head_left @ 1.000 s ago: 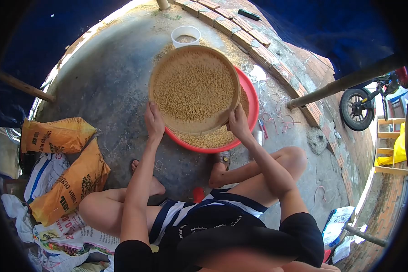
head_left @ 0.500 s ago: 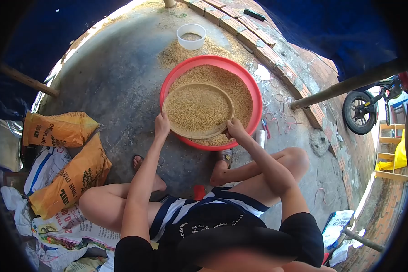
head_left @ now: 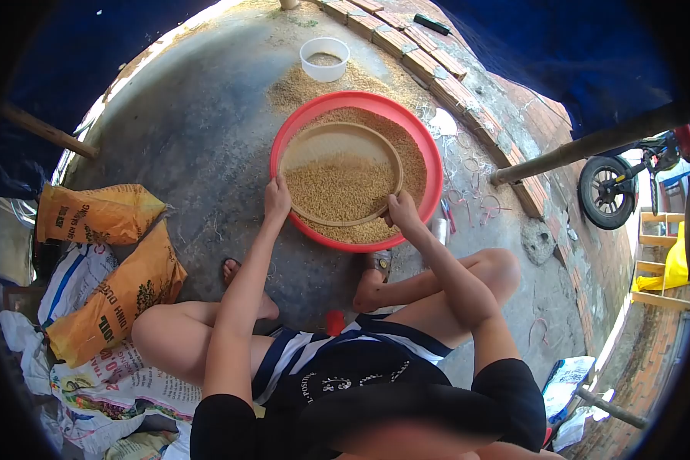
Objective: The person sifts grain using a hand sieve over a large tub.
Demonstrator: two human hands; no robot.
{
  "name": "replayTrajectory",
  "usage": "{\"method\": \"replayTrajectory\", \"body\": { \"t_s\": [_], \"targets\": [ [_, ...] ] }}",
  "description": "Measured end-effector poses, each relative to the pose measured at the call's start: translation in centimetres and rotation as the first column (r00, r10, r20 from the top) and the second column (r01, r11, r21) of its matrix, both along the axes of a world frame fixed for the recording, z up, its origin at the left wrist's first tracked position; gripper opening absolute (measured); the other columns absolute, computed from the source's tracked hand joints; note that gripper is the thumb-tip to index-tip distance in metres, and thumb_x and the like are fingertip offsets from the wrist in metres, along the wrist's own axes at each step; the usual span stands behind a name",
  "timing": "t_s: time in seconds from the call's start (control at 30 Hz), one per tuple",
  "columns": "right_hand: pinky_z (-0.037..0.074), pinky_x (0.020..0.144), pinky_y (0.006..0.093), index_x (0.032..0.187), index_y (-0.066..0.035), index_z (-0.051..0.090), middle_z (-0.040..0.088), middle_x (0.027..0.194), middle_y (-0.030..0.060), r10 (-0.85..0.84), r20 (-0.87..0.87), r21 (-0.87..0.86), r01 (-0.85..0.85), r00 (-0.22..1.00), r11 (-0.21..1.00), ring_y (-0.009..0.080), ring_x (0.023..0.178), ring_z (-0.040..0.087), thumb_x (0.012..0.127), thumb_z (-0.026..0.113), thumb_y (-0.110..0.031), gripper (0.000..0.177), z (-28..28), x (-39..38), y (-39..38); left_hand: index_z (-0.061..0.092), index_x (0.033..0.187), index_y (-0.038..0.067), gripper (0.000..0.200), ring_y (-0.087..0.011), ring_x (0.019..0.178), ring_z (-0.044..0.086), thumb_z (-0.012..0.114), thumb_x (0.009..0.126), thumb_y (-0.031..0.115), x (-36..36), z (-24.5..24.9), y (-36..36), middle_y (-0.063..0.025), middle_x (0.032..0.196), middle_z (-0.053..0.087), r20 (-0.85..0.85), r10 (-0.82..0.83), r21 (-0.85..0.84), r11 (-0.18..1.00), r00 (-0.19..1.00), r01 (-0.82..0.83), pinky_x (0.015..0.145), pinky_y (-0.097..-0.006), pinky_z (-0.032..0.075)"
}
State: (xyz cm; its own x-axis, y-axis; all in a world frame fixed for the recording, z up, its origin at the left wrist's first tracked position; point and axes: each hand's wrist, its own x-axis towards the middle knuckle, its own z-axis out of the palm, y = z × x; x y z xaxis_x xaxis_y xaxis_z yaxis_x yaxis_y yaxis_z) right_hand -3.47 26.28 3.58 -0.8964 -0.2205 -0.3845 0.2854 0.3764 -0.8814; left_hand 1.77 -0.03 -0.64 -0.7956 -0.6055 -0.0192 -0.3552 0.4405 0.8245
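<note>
A round sieve (head_left: pixel 336 129) with a tan rim is held over a wide red basin (head_left: pixel 435 165). Loose grain (head_left: pixel 337 186) lies in the near part of the sieve, while the mesh shows bare at the far side. My left hand (head_left: pixel 277 199) is closed on the sieve's left rim. On the right rim, my right hand (head_left: pixel 401 211) grips with its fingers wrapped round the edge. More grain (head_left: pixel 414 161) fills the basin around and beneath the sieve.
Beyond the basin, a white tub (head_left: pixel 324 60) stands by spilled grain (head_left: pixel 287 88). Orange sacks (head_left: pixel 126 295) lie at left. A row of bricks (head_left: pixel 456 90), a pole (head_left: pixel 583 149) and a motorbike wheel (head_left: pixel 607 190) are at right. A small red object (head_left: pixel 335 322) sits near my legs.
The sieve has shifted slightly away from me with both hands on it. Its grain has slid from an even spread toward the near side, baring the far mesh.
</note>
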Motion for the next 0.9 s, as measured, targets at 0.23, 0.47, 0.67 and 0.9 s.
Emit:
{"method": "replayTrajectory", "body": {
  "t_s": [0.23,0.47,0.67,0.9],
  "targets": [
    [0.038,0.034,0.0258,0.081,0.002,0.042,0.052,0.054,0.0104,0.016,0.149,-0.014,-0.014,0.989,1.000,0.0147,0.037,0.048,0.083,0.036,-0.015,0.019,0.3,0.8,0.5,0.051,0.090,-0.010,0.049,-0.0405,0.082,0.052,0.027,0.087,0.032,-0.4,-1.5,-0.7,-0.0278,0.081,0.055,0.224,-0.102,0.066,0.994,0.969,0.090,0.070,-0.0435,0.039],
    [0.041,0.035,0.0258,0.080,0.003,0.044,0.053,0.054,0.0116,-0.096,-0.057,-0.169,0.085,0.994,0.982,0.0156,0.039,0.050,0.083,0.034,-0.014,0.020,1.7,1.5,-0.2,0.051,0.088,-0.007,0.044,-0.0405,0.080,0.052,0.029,0.088,0.031,-1.8,2.4,-1.1,-0.0272,0.078,0.054,-0.084,-0.147,-0.009,0.989,0.986,0.147,0.066,-0.0426,0.038],
    [0.044,0.038,0.0247,0.080,0.001,0.049,0.054,0.057,0.0094,0.015,0.423,-0.013,-0.010,0.906,1.000,0.0141,0.040,0.051,0.085,0.035,-0.019,0.025,-1.9,3.2,0.5,0.053,0.096,-0.005,0.045,-0.0269,0.076,0.057,0.031,0.087,0.033,0.8,-4.0,-2.0,-0.0189,0.084,0.058,0.203,-0.184,0.052,0.983,0.962,0.177,0.066,-0.0343,0.042],
    [0.047,0.041,0.0280,0.087,0.005,0.046,0.056,0.064,0.0130,0.075,0.198,-0.334,-0.004,0.977,0.943,0.0173,0.046,0.055,0.085,0.037,-0.020,0.027,2.3,1.8,-2.4,0.052,0.100,-0.005,0.043,-0.0148,0.072,0.059,0.032,0.087,0.031,0.5,-0.3,-4.4,-0.0108,0.085,0.060,0.036,-0.110,0.600,0.797,0.993,0.067,0.059,-0.0290,0.045]
  ]
}}
